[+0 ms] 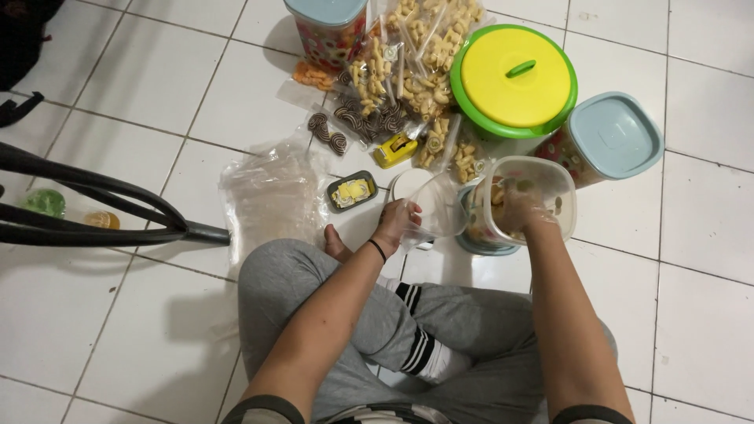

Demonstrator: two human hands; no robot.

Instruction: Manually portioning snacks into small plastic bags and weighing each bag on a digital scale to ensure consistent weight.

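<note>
I sit cross-legged on a white tiled floor. My left hand (395, 222), with a black band at the wrist, holds open a small clear plastic bag (437, 206). My right hand (518, 213) is inside an open clear plastic jar (550, 179) that holds pale snack pieces; the jar wall blurs the fingers, so what they hold is unclear. The bag's mouth sits just left of the jar.
Several filled snack bags (402, 71) lie ahead, beside a yellow-lidded green container (514, 80), two patterned jars with grey-blue lids (611, 137) (328, 27), a yellow tape dispenser (395, 149), a small tin (352, 191) and a pile of empty plastic bags (271, 192). Black chair legs (102, 216) stand at left.
</note>
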